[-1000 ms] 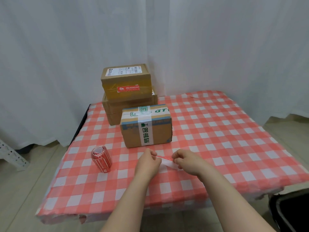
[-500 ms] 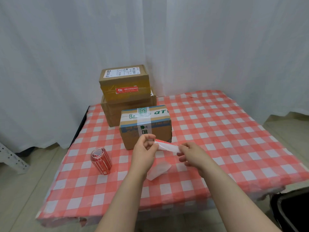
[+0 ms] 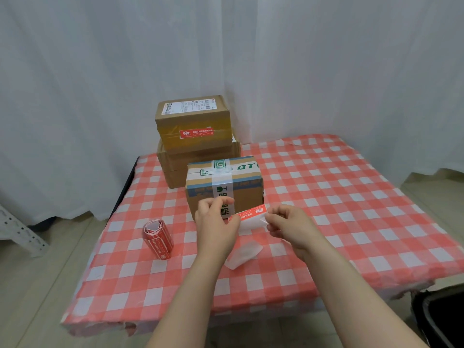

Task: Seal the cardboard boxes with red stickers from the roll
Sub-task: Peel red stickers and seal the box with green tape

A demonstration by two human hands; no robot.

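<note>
We pinch a red rectangular sticker (image 3: 248, 213) between our left hand (image 3: 216, 228) and right hand (image 3: 288, 226), both clamped on its ends, just before the taped brown cardboard box (image 3: 247, 194) on the red-checked tablecloth (image 3: 351, 209).

Red sticker (image 3: 247, 214) held taut before the taped cardboard box (image 3: 224, 185); sticker roll (image 3: 158, 239) lying left; stacked boxes (image 3: 194, 139) behind, topmost stickered.
</note>
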